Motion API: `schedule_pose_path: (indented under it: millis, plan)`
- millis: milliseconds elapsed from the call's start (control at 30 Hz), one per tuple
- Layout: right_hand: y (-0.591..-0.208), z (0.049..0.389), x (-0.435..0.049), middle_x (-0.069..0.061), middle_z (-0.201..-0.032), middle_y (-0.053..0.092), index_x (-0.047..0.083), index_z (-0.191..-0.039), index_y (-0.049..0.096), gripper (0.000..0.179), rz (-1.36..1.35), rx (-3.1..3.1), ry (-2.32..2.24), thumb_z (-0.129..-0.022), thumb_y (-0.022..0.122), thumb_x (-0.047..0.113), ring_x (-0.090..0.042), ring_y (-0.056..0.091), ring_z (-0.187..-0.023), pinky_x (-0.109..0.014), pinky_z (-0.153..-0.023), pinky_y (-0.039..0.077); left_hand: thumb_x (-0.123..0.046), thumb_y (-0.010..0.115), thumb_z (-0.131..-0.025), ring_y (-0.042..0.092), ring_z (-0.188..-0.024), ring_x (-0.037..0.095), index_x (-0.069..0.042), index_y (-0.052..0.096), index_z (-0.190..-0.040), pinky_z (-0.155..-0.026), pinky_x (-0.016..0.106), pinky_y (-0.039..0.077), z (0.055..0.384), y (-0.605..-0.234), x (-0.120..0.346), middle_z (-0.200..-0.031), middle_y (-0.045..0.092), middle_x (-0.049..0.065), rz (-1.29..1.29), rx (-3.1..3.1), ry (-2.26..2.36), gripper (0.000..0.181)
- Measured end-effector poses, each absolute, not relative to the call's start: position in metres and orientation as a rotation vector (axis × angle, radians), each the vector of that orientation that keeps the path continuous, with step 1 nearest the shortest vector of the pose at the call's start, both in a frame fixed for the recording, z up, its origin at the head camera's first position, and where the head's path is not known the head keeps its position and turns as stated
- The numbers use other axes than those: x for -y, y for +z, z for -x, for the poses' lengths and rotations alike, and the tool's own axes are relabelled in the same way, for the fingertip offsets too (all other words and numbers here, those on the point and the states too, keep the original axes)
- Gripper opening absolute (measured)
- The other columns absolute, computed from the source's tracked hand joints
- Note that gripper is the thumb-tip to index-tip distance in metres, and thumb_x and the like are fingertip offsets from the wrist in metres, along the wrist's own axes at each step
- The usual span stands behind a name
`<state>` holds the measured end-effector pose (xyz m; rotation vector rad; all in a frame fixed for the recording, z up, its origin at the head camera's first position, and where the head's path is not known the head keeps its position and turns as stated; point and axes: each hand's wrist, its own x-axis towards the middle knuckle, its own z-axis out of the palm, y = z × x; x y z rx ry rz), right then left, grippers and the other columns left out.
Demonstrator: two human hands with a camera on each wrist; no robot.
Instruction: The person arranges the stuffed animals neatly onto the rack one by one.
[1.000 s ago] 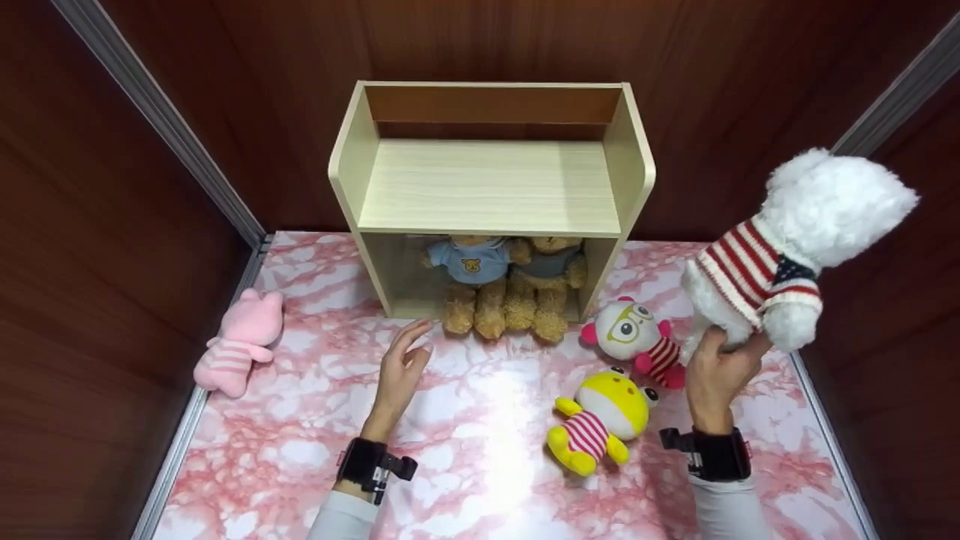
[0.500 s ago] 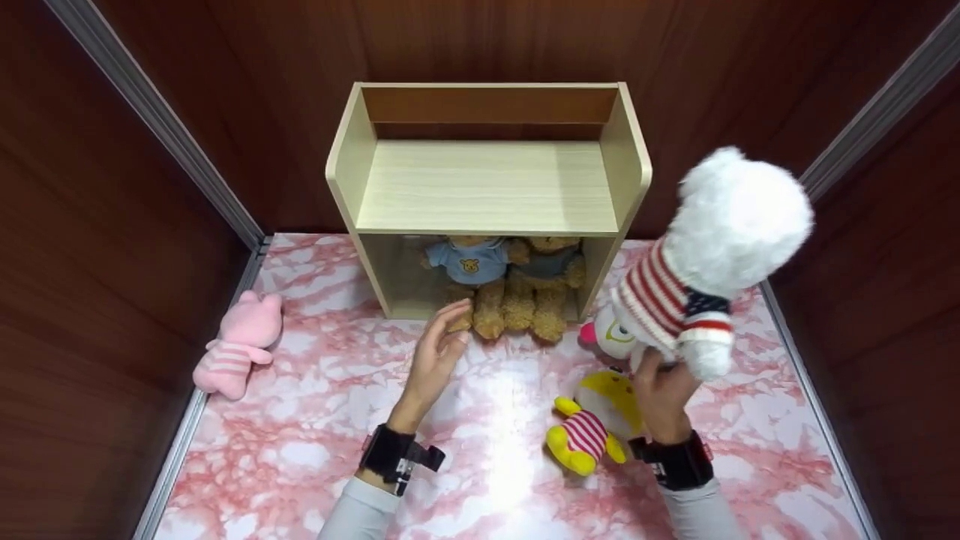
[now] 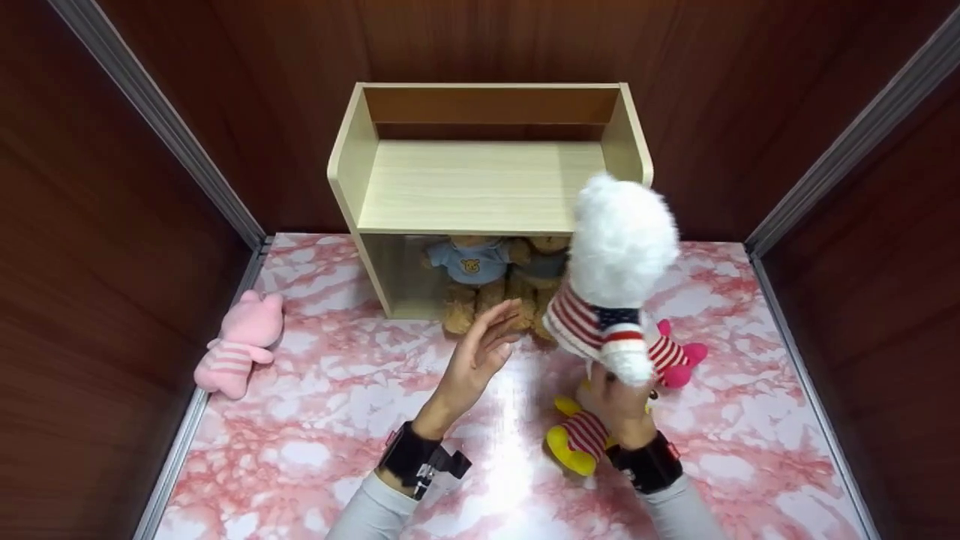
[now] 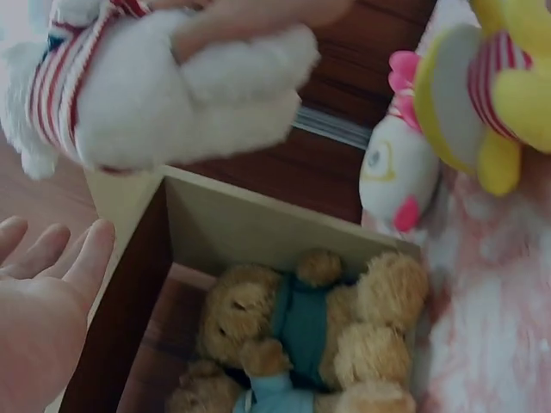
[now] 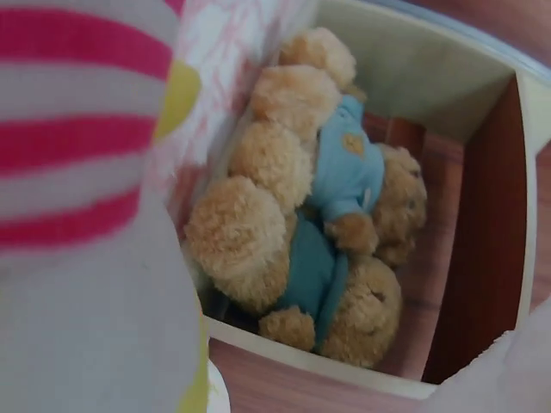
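Observation:
My right hand [image 3: 622, 409] grips a white teddy bear [image 3: 621, 244] in a red-and-white striped sweater by its lower body, holding it up before the shelf's right side. In the left wrist view the bear's legs [image 4: 250, 77] stick out past that hand. My left hand [image 3: 474, 367] hovers with nothing in it, fingers extended, in front of the wooden shelf [image 3: 480, 187]. Two brown teddy bears sit side by side in the lower compartment, one in a blue hoodie [image 3: 470, 262], the other in a grey-teal top [image 5: 310, 271]. The held bear partly hides the second.
A yellow frog plush [image 3: 574, 446] lies under my right forearm, partly covered. Behind the held bear lies a plush with pink feet and a striped shirt [image 3: 675, 358]. A pink plush [image 3: 244, 341] lies far left. Dark wood walls [image 3: 862, 315] enclose the pink marbled table [image 3: 337, 450].
My right hand has carried the white bear leftward, from the right wall to the shelf's right side. My left hand has moved right and slightly forward, in front of the brown bears.

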<state>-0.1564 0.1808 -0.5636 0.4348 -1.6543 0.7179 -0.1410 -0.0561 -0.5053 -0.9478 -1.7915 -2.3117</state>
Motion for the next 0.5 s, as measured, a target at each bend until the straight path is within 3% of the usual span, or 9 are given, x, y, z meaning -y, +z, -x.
schedule_pose_path:
  millis: [133, 267, 367, 500]
  plan:
    - [-0.568, 0.157, -0.174, -0.021, -0.089, 0.073, -0.010, -0.101, 0.071, 0.038, -0.471, 1.696, 0.767, -0.100, 0.063, 0.027, -0.033, 0.070, -0.071, -0.043, -0.062, 0.056, -0.015, 0.047, -0.107, 0.039, -0.144, 0.047, 0.009, 0.022, -0.159, -0.117, 0.053, 0.037, 0.139, -0.503, 0.048, -0.161, 0.031, 0.032, 0.893, 1.733, -2.394, 0.063]
    - [-0.568, 0.159, -0.168, -0.028, -0.126, 0.068, -0.007, -0.133, 0.062, 0.044, -0.555, 1.741, 0.648, -0.102, 0.062, 0.023, -0.044, 0.071, -0.104, -0.051, -0.082, 0.059, -0.029, 0.045, -0.109, 0.033, -0.146, 0.050, 0.014, 0.014, -0.158, -0.120, 0.053, 0.032, 0.135, -0.509, 0.045, -0.161, 0.024, 0.038, 0.799, 1.665, -2.504, 0.073]
    - [-0.568, 0.159, -0.163, -0.027, -0.133, 0.065, -0.001, -0.139, 0.058, 0.039, -0.624, 1.791, 0.538, -0.105, 0.053, 0.017, -0.047, 0.066, -0.115, -0.056, -0.088, 0.058, -0.051, 0.050, -0.106, 0.026, -0.148, 0.052, 0.016, 0.008, -0.158, -0.122, 0.054, 0.027, 0.136, -0.513, 0.045, -0.162, 0.018, 0.039, 0.721, 1.606, -2.603, 0.095]
    - [-0.569, 0.156, -0.156, -0.024, -0.139, 0.062, 0.005, -0.139, 0.060, 0.040, -0.698, 1.885, 0.453, -0.102, 0.049, 0.011, -0.049, 0.061, -0.123, -0.061, -0.094, 0.055, -0.069, 0.059, -0.094, 0.022, -0.153, 0.044, 0.010, 0.005, -0.161, -0.125, 0.050, 0.022, 0.138, -0.516, 0.049, -0.165, 0.017, 0.034, 0.586, 1.621, -2.655, 0.117]
